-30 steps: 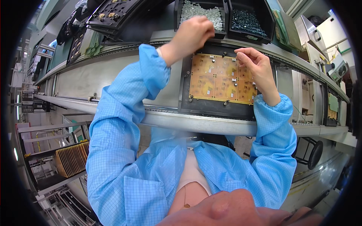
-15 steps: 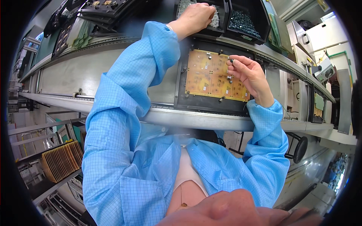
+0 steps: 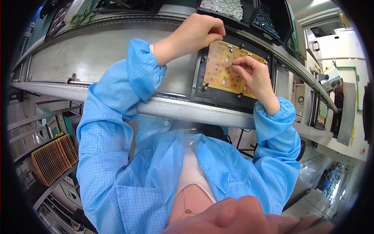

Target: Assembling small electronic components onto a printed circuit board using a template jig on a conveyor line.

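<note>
One black carrier point(image 3: 218, 96): lay flat.
Yellow circuit board point(image 3: 219, 66): rested on the carrier.
Left hand point(image 3: 200, 33): curled by the board's far-left corner, contents hidden.
Right hand point(image 3: 255, 76): fingertips nearly met over the board; couldn't tell whether pinching.

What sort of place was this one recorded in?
Probably an electronics assembly line: a yellowish circuit-board panel lies in a black frame between long metal rails, with small white parts and dark ones in black bins just beyond.
</note>
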A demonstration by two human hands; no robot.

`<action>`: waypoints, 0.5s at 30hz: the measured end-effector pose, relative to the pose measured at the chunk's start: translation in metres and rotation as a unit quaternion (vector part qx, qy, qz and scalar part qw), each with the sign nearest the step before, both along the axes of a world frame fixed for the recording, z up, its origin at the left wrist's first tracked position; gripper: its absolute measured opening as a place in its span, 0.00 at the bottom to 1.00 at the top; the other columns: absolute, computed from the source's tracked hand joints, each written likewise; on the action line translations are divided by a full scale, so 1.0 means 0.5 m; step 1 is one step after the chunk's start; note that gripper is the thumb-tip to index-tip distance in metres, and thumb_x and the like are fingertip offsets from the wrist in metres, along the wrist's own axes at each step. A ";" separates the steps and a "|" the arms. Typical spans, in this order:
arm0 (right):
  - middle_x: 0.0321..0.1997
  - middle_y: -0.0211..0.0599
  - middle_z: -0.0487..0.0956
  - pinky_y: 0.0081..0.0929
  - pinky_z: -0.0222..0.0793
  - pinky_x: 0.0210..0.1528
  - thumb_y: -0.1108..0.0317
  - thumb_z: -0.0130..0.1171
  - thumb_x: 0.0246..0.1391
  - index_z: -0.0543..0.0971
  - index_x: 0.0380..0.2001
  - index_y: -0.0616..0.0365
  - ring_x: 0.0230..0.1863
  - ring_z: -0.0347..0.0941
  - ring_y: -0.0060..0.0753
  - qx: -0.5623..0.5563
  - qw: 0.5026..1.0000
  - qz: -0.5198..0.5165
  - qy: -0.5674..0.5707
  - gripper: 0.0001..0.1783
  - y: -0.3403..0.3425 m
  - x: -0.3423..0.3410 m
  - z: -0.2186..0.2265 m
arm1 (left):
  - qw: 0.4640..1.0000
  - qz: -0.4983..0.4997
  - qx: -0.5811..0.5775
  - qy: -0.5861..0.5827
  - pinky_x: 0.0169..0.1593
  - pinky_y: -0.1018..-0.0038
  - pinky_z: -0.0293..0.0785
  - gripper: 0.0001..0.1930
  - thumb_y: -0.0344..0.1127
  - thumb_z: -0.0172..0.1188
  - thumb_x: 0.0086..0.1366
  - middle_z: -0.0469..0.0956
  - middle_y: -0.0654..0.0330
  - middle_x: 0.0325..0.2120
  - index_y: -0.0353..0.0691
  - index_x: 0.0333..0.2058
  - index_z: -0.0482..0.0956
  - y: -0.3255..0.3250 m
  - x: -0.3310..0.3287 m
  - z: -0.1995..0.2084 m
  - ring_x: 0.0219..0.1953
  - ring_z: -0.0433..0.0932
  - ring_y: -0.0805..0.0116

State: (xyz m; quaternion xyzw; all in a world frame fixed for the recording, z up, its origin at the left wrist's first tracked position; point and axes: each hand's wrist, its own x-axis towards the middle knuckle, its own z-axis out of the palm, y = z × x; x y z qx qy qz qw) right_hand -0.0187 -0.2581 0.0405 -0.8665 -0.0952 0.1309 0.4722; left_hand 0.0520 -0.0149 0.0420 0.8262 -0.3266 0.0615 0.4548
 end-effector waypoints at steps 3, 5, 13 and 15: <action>0.32 0.31 0.81 0.16 0.72 0.36 0.76 0.62 0.57 0.81 0.38 0.65 0.32 0.77 0.17 -0.088 0.992 0.007 -0.087 0.06 0.013 -0.003 0.002 | 1.000 0.001 -0.008 0.025 0.37 0.73 0.76 0.07 0.30 0.63 0.60 0.82 0.57 0.27 0.37 0.36 0.82 0.018 -0.015 -0.024 0.30 0.80 0.67; 0.30 0.33 0.79 0.20 0.71 0.34 0.76 0.63 0.55 0.82 0.35 0.64 0.30 0.76 0.21 -0.131 0.980 0.036 -0.147 0.05 0.017 -0.004 0.005 | 0.999 0.000 -0.013 0.037 0.37 0.73 0.76 0.07 0.31 0.63 0.60 0.82 0.57 0.27 0.37 0.37 0.82 0.029 -0.019 -0.027 0.31 0.81 0.67; 0.30 0.39 0.77 0.27 0.71 0.32 0.74 0.64 0.53 0.82 0.34 0.63 0.28 0.76 0.34 -0.216 0.946 0.078 -0.228 0.05 0.026 -0.019 -0.002 | 0.999 -0.027 -0.013 0.025 0.38 0.71 0.78 0.08 0.32 0.64 0.60 0.83 0.57 0.30 0.38 0.37 0.82 0.042 -0.024 -0.036 0.33 0.82 0.63; 0.30 0.40 0.78 0.27 0.71 0.32 0.74 0.64 0.53 0.82 0.35 0.62 0.28 0.76 0.35 -0.223 0.941 0.081 -0.242 0.05 0.032 -0.026 0.000 | 0.999 -0.028 -0.013 0.023 0.39 0.71 0.78 0.08 0.33 0.64 0.60 0.83 0.56 0.30 0.38 0.37 0.82 0.047 -0.026 -0.034 0.33 0.83 0.63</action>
